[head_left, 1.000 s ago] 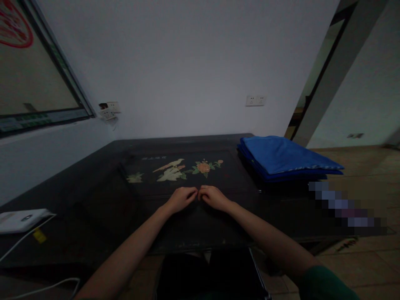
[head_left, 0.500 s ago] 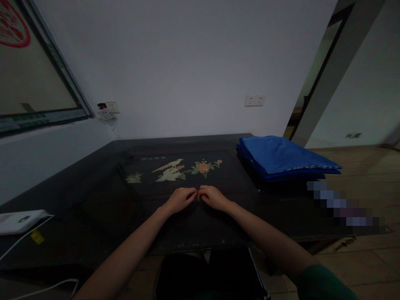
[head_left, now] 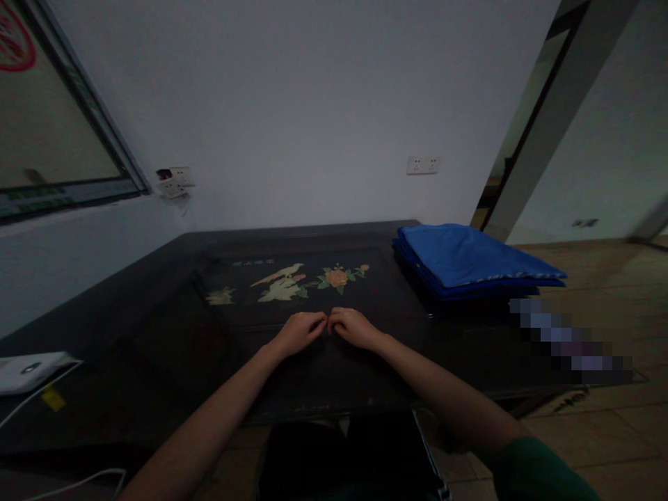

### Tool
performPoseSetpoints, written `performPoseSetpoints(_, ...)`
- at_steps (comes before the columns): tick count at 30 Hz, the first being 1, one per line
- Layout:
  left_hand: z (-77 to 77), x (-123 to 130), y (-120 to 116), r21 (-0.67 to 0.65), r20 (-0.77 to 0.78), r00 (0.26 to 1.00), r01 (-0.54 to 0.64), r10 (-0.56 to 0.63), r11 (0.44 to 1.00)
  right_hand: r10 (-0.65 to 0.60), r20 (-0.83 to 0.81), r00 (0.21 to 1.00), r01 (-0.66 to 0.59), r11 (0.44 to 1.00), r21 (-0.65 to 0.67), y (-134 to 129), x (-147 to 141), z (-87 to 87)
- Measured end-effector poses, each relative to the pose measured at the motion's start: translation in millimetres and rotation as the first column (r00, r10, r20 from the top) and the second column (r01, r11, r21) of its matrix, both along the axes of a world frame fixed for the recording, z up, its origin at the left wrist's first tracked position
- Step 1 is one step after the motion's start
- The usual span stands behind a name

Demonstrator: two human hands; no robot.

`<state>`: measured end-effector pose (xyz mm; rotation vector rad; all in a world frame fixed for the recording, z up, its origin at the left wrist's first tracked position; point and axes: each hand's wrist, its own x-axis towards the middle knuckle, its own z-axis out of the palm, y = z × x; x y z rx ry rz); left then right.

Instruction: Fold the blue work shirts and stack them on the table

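My left hand [head_left: 301, 332] rests on the dark table [head_left: 172, 334], its fingers curled loosely together. Facing it, my right hand [head_left: 355, 327] lies in the same curled pose, and the fingertips of the two meet or nearly meet. Nothing shows in either hand. Just beyond them, the tabletop bears a picture of a pale bird [head_left: 279, 278] and an orange flower [head_left: 337, 277] with leaves. To the right sits a stack of folded blue cloth [head_left: 470, 257], apart from my right hand.
At the left edge lies a white device [head_left: 34, 372] with a white cable and a yellow tag [head_left: 53, 398] near it. A wall with a socket [head_left: 422, 165] rises behind the table. A blurred-out patch [head_left: 568, 341] covers the table's right end.
The whole view has shifted very slightly. My hands keep the same pose on the table, and the blue cloth stays in place.
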<state>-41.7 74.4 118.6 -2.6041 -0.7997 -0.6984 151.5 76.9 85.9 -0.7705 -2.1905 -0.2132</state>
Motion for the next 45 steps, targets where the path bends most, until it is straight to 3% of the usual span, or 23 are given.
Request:
performPoseSetpoints(11,-11.8,4.8,1.4,-0.086,0.067,0.998,0.015,-0.01,0.996,-0.029,-0.009,1.0,0.029,0.999,-0.029,-6.9,0.2,-2.2)
performPoseSetpoints(17,-9.9,7.4,-3.8,-0.129,0.084,0.996,0.044,-0.033,0.991,-0.036,-0.028,0.999,0.034,0.997,-0.065,-12.6,-2.3,-3.3)
performPoseSetpoints(29,-8.1,9.1,-14.3,-0.195,0.107,0.984,0.158,-0.14,0.968,0.187,-0.117,0.975,-0.209,0.952,-0.223,-31.6,4.9,2.9)
performPoseSetpoints(32,-8.2,9.2,-16.6,-0.253,0.094,0.983,0.175,-0.156,0.952,0.217,-0.143,0.966,-0.245,0.942,-0.227,-42.6,25.5,6.5)
performPoseSetpoints(35,-9.3,7.7,-16.6,-0.294,0.096,0.984,0.174,-0.152,0.94,0.135,-0.235,0.963,-0.19,0.954,-0.231,-49.5,58.8,10.7)
performPoseSetpoints(39,-12.0,5.8,-13.1,-0.267,0.128,0.979,0.189,-0.159,0.945,-0.062,-0.363,0.93,-0.032,0.969,-0.247,-51.4,117.2,21.1)
performPoseSetpoints(42,-12.6,6.3,-12.1,-0.223,0.156,0.966,0.238,-0.207,0.945,-0.22,-0.453,0.864,0.118,0.963,-0.244,-50.9,168.0,33.6)
performPoseSetpoints(45,-11.1,7.6,-14.6,-0.174,0.187,0.949,0.288,-0.256,0.942,-0.4,-0.508,0.762,0.343,0.916,-0.207,-47.9,227.8,51.0)
